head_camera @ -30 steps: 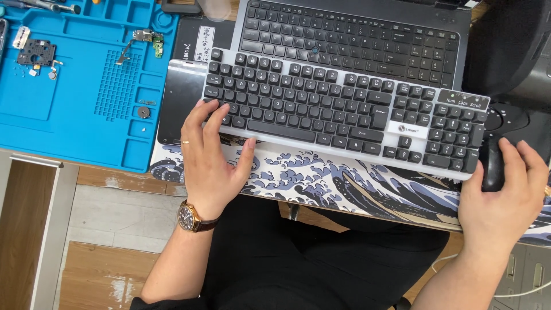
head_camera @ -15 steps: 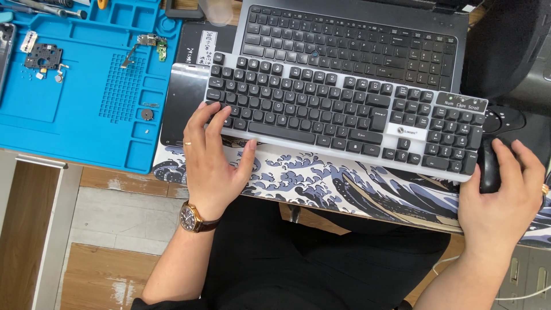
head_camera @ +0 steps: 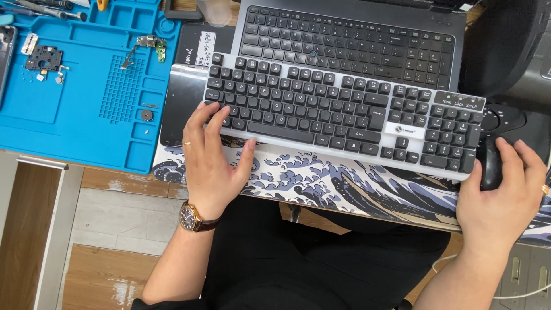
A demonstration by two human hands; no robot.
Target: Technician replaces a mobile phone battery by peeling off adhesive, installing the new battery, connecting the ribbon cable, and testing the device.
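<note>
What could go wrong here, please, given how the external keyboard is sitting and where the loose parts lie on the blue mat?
The white keyboard rests partly on the laptop, so pressure from the left hand might press the laptop's keys or make it rock. The right hand works the mouse close to the desk's front edge, where it could slip off. Small circuit boards and tiny loose parts lie on the blue mat; a nudge could scatter them.

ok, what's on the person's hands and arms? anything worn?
Both forearms are bare, no sleeves or gloves in view. The left hand has a thin gold ring on one finger and a wristwatch with a gold case, dark dial and dark brown strap. The right hand also wears a gold ring.
</note>
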